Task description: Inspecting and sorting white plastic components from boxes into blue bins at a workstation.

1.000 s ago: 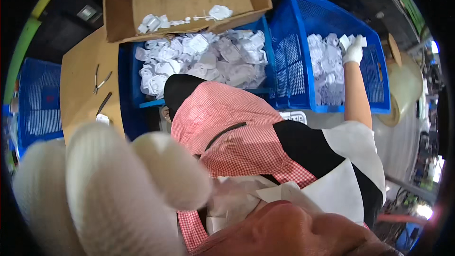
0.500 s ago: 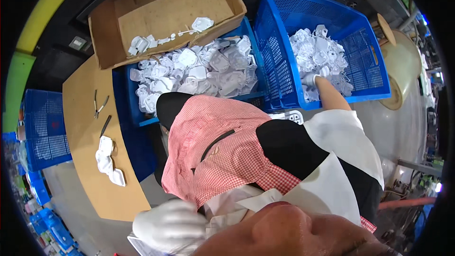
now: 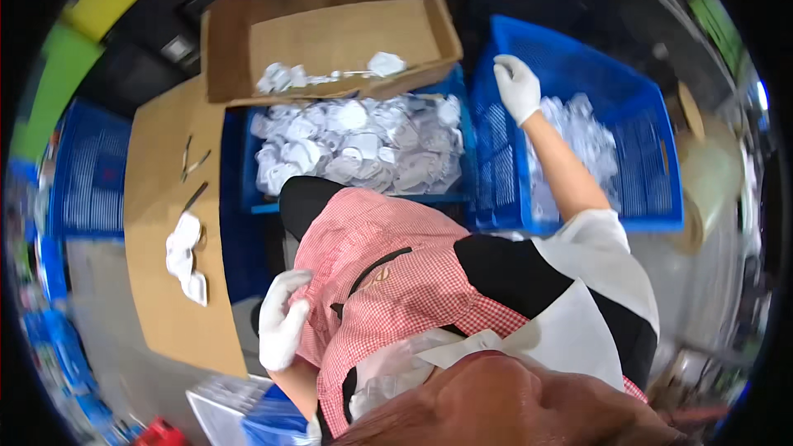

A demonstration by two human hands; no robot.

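Observation:
My left hand [image 3: 283, 320], in a white glove, is at the left side of my red checked apron [image 3: 372, 256]. Its fingers are loosely bent, with a gap between thumb and fingers and nothing in it. Also gloved, my right hand [image 3: 518, 87] hangs over the left part of a blue crate [image 3: 673, 190], fingers bent, thumb apart, no part visible in it. White plastic parts [image 3: 578, 128] lie heaped in that crate below my right forearm. Left of it, a blue bin [image 3: 465, 128] is full of larger flat white parts [image 3: 355, 144].
A cardboard box [image 3: 339, 29] behind the bin has white pieces along its near edge. On the tan board [image 3: 157, 165] at left lie cutting pliers [image 3: 194, 161], a dark slim tool [image 3: 196, 196] and joined white parts [image 3: 184, 256]. A round stool-like object [image 3: 714, 165] stands at right.
My right hand has come up out of the white parts and moved left and away from me. My left hand has moved forward from near my chest to beside the apron. The view has shifted.

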